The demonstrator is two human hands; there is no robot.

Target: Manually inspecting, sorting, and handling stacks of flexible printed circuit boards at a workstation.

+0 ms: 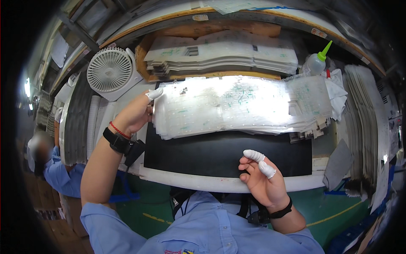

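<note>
A thick stack of clear plastic membrane sheets (237, 106) lies across a black mat (220, 154) on the bench. My left hand (136, 113) grips the stack's left edge, a white finger cot on one fingertip. My right hand (260, 178) hovers over the mat's near edge, apart from the stack, its fingers loosely curled around nothing, with white cots on two fingers. Both wrists wear black straps, and the left one also has a red band.
A second pile of sheets (220, 55) sits in a wooden tray behind. A white desk fan (110, 70) stands at the back left. A squeeze bottle with a green nozzle (318, 61) is at the back right. More sheets (368, 114) are stacked at right. Another person in blue (55, 169) is at left.
</note>
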